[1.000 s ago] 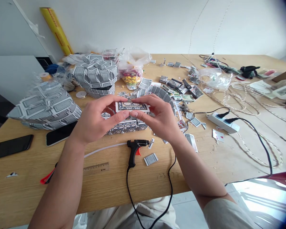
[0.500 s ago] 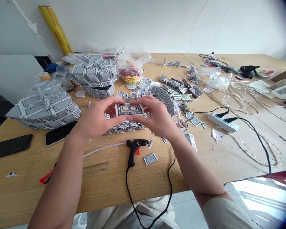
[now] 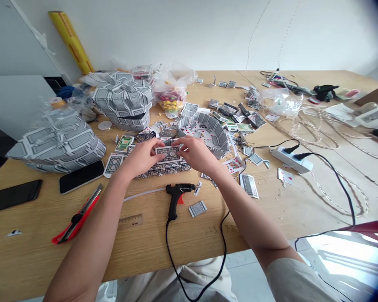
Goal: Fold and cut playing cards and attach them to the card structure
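Between my two hands is a black-and-white patterned playing card, its back facing me. My left hand pinches its left end with thumb and fingers. At the right end, my right hand grips it with bent fingers. The card is at the near wall of a box made of folded cards; whether it touches the box is hard to see. A black glue gun with a red trigger lies nearer me, beside a loose grey card.
Left are a red utility knife, a wooden ruler, two phones and lidded card boxes. Behind my hands stands an open card tray amid scattered cards. The glue gun's cable runs off the front edge; a power strip lies right.
Both hands have moved away from me and lowered with the card toward the box. The card, bowed before, now looks flatter. The knife and the tray's inside have come into fuller view.
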`<move>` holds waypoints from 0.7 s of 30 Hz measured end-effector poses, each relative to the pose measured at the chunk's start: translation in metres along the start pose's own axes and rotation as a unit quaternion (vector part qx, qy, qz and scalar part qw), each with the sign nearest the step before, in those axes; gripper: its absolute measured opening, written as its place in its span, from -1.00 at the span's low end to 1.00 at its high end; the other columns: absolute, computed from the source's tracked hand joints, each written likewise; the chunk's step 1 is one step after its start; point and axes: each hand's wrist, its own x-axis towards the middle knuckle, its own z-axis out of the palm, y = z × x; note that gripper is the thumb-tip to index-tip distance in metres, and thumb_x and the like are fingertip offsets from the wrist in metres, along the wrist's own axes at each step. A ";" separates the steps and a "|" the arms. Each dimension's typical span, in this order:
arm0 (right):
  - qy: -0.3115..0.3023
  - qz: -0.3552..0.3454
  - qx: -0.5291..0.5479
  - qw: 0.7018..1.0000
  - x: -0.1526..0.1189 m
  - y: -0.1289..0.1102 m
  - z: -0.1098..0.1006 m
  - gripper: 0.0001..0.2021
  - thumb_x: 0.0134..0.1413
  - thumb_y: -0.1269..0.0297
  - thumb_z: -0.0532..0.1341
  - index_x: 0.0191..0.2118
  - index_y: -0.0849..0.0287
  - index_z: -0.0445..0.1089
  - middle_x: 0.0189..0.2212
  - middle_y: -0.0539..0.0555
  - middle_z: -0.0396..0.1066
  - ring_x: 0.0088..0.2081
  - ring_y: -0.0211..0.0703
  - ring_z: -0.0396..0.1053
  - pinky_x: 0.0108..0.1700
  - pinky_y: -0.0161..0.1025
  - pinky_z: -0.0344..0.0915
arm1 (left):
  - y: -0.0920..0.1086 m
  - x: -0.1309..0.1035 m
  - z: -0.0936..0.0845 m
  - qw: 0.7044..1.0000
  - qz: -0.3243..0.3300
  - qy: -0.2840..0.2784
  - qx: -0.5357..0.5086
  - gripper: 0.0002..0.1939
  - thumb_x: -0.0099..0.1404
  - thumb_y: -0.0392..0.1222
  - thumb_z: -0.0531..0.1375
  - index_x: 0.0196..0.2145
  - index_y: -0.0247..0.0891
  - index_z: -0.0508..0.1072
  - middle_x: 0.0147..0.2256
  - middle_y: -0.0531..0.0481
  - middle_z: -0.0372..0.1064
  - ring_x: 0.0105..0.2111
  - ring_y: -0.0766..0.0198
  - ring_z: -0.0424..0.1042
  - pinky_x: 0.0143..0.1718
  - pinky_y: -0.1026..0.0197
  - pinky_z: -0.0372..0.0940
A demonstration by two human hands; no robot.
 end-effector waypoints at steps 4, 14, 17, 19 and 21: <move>-0.016 0.021 -0.058 0.998 0.000 0.000 -0.001 -0.64 0.29 0.61 0.25 0.11 0.27 0.63 0.04 0.28 0.66 -0.01 0.05 0.60 0.13 -0.04 0.41 | 0.000 0.002 0.003 0.999 -0.017 -0.010 0.037 -0.78 0.38 -0.10 0.35 -0.06 -0.20 0.58 -0.33 -0.02 0.54 -0.33 0.10 0.49 -0.24 0.10 0.28; -0.063 0.072 -0.123 0.988 -0.002 -0.004 -0.007 -0.67 0.31 0.55 0.27 0.09 0.20 0.66 -0.07 0.23 0.71 -0.01 0.12 0.61 0.01 -0.09 0.37 | -0.004 0.004 0.006 0.997 -0.036 -0.034 0.056 -0.79 0.38 -0.08 0.38 -0.09 -0.19 0.62 -0.26 -0.07 0.59 -0.24 0.06 0.54 -0.15 0.10 0.33; -0.088 0.091 -0.141 0.982 -0.003 -0.005 -0.008 -0.73 0.30 0.53 0.29 0.02 0.22 0.67 -0.11 0.23 0.70 -0.04 0.13 0.60 -0.06 -0.09 0.34 | -0.004 0.004 0.007 0.997 -0.035 -0.036 0.063 -0.78 0.38 -0.06 0.38 -0.07 -0.18 0.63 -0.25 -0.07 0.59 -0.22 0.05 0.55 -0.14 0.10 0.34; -0.094 0.097 -0.144 0.980 -0.003 -0.005 -0.009 -0.76 0.29 0.51 0.31 -0.01 0.23 0.67 -0.12 0.24 0.70 -0.05 0.13 0.59 -0.08 -0.09 0.32 | -0.004 0.004 0.007 0.997 -0.035 -0.037 0.065 -0.77 0.38 -0.05 0.38 -0.06 -0.17 0.63 -0.24 -0.07 0.59 -0.21 0.04 0.55 -0.15 0.10 0.34; -0.100 0.100 -0.146 0.979 -0.003 -0.006 -0.009 -0.78 0.29 0.50 0.32 -0.03 0.23 0.67 -0.12 0.23 0.69 -0.05 0.12 0.58 -0.09 -0.10 0.31 | -0.005 0.004 0.008 0.996 -0.034 -0.039 0.067 -0.76 0.39 -0.04 0.37 -0.05 -0.16 0.62 -0.23 -0.07 0.59 -0.20 0.04 0.55 -0.16 0.10 0.34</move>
